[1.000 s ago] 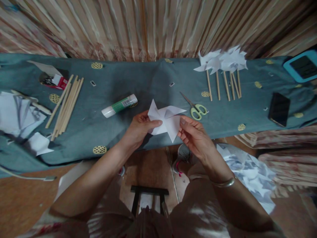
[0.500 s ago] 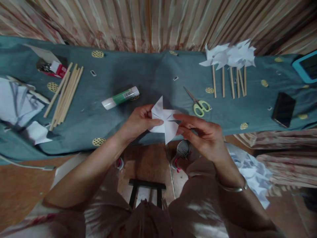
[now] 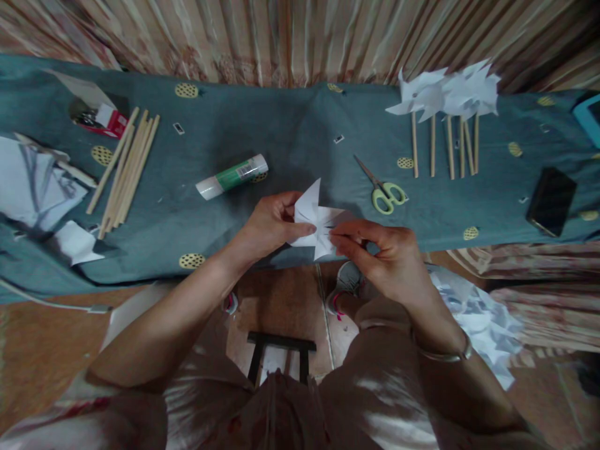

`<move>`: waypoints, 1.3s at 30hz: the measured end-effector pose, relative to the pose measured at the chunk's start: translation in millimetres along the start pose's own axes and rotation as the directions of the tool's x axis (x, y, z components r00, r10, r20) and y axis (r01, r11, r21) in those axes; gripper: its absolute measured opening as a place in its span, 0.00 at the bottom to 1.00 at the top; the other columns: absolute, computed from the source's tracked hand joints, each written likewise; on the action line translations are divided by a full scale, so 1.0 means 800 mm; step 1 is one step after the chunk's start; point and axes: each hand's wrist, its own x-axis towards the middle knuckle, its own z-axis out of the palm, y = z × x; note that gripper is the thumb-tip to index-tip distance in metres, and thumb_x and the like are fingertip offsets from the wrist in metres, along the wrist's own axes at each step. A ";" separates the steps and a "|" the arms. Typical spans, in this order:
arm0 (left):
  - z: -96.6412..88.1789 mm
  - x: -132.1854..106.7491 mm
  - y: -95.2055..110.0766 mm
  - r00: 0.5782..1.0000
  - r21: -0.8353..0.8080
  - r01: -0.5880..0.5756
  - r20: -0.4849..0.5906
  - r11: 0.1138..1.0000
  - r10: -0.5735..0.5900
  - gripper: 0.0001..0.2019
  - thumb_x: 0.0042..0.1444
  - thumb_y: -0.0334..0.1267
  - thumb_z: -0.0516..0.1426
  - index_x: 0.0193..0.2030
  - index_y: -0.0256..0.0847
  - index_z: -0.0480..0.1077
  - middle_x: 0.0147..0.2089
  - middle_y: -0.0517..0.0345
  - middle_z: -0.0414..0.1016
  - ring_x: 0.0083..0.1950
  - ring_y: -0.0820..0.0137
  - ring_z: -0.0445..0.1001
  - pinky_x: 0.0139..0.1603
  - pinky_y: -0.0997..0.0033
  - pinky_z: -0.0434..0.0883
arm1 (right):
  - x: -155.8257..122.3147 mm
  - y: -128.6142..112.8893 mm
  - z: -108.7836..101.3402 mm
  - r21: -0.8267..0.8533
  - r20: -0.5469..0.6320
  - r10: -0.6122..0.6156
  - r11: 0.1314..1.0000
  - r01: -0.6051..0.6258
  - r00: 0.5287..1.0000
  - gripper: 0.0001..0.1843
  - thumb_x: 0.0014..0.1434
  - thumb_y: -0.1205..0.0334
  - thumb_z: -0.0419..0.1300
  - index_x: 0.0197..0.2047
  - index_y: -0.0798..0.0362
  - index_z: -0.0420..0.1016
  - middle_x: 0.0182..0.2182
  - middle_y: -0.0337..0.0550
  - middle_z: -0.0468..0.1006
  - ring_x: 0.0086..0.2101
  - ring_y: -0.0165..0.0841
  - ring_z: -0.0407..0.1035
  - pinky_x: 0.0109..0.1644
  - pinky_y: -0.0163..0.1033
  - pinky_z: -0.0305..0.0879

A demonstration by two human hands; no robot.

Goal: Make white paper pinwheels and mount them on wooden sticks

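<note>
Between my hands, over the table's near edge, is a white paper pinwheel [image 3: 309, 203] with pointed blades. My left hand [image 3: 274, 220] grips its left side, the thumb lying on the front close to the centre. At the right blade my right hand [image 3: 382, 247] has thumb and index finger pinched together on the paper. A green and white glue stick [image 3: 233, 177] lies on the cloth beyond my left hand. Scissors [image 3: 385, 192] with light green handles rest beyond my right hand, blades pointing away.
Several wooden sticks [image 3: 129, 172] lie at left, near a small red box [image 3: 112, 123] and white paper pieces [image 3: 35, 187]. Finished pinwheels on sticks [image 3: 445, 94] lie at back right. A black phone-like object [image 3: 552, 201] sits at right. More folded paper [image 3: 482, 325] is piled below the table.
My right thumb and index finger have closed together nearer the pinwheel's centre, and its lower blade looks shorter. The whole view has shifted slightly.
</note>
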 end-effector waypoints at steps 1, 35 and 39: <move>0.001 0.000 0.000 1.000 -0.002 -0.009 -0.009 1.000 0.009 0.16 0.36 0.27 0.69 0.35 0.37 0.76 0.29 0.63 0.77 0.28 0.74 0.73 0.31 0.75 0.67 | 0.000 -0.001 0.002 -0.032 -0.013 0.005 0.999 -0.005 1.000 0.06 0.61 0.62 0.62 0.38 0.50 0.81 0.25 0.35 0.81 0.24 0.28 0.71 0.30 0.33 0.64; 0.008 -0.004 0.000 0.999 0.103 -0.016 -0.028 0.995 0.019 0.20 0.37 0.29 0.70 0.41 0.38 0.77 0.30 0.61 0.79 0.31 0.70 0.75 0.31 0.74 0.68 | 0.007 -0.007 0.012 -0.200 -0.039 0.032 0.979 -0.040 0.999 0.07 0.62 0.63 0.60 0.32 0.54 0.77 0.23 0.37 0.76 0.22 0.26 0.64 0.29 0.34 0.57; 0.009 -0.005 0.000 0.999 0.079 -0.038 -0.025 0.996 0.040 0.17 0.36 0.29 0.70 0.37 0.39 0.77 0.29 0.63 0.78 0.30 0.72 0.74 0.30 0.75 0.68 | 0.007 -0.007 0.012 -0.197 -0.033 0.037 0.980 -0.043 0.999 0.07 0.62 0.63 0.60 0.32 0.53 0.77 0.23 0.37 0.77 0.22 0.27 0.65 0.29 0.35 0.58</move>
